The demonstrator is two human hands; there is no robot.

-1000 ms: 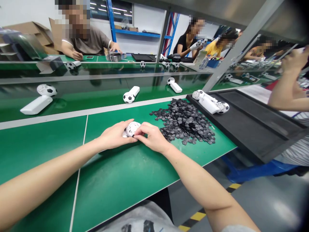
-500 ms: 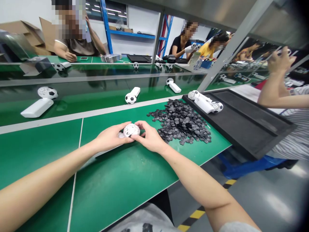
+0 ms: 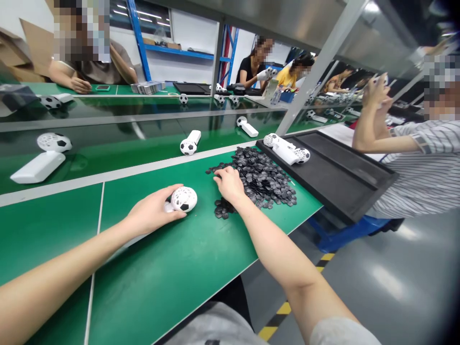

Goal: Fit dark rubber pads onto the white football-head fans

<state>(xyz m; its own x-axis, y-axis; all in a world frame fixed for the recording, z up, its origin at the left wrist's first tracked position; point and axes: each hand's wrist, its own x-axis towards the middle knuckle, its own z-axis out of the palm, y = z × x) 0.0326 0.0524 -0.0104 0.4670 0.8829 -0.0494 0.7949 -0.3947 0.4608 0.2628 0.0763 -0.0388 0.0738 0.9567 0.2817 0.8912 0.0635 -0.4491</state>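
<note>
My left hand (image 3: 153, 211) is closed around a white handheld fan with a soccer-ball head (image 3: 184, 199). Its round head has a pierced grille and a black patch, and faces up and to the right; the handle is mostly hidden under my palm and wrist. My right hand (image 3: 230, 184) rests at the left edge of a heap of small black flat pieces (image 3: 266, 177). Its fingers are bent down and drawn together on the pieces; whatever lies between the fingertips cannot be made out.
Similar fans lie beyond the green table (image 3: 151, 297), among them a fan (image 3: 39, 167) at left and a fan (image 3: 189, 143) in the middle. A black tray (image 3: 334, 172) with white fans stands right. A co-worker in a striped shirt (image 3: 424, 158) sits beyond it.
My right hand has left the fan and moved right to the heap of black pieces. The left hand keeps the fan, its head now turned more to the right. The view has shifted right.
</note>
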